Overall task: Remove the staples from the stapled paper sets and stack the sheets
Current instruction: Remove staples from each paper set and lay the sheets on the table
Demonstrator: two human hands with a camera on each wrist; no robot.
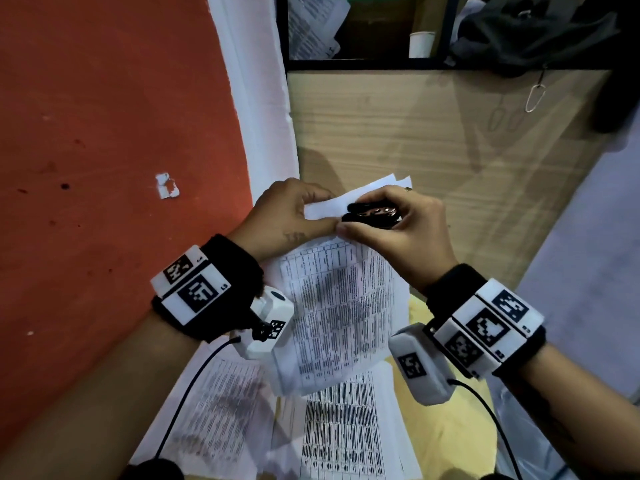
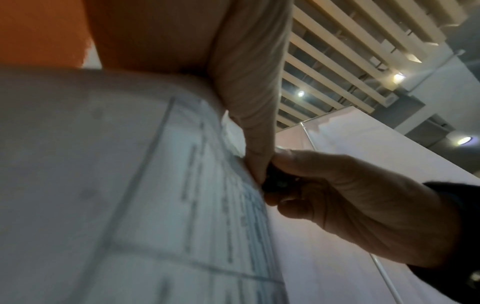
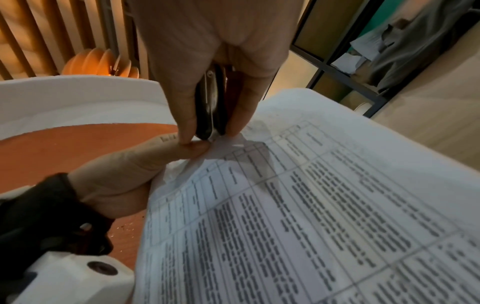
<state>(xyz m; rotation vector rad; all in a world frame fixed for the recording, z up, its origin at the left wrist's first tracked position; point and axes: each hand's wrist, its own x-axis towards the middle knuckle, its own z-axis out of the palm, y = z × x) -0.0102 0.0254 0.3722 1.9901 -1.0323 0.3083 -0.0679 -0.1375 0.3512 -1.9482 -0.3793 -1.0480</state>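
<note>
Orange floor (image 1: 104, 133) with white paper scrap (image 1: 167, 186), printed sheets (image 1: 341, 438) lying on yellowish surface (image 1: 446, 427)

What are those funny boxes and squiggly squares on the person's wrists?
Each wrist wears a black band carrying white blocks printed with black-and-white square codes. A white camera box hangs under each wrist, trailing a thin black cable. The forearms are bare, and the right hand wears a ring.
</note>
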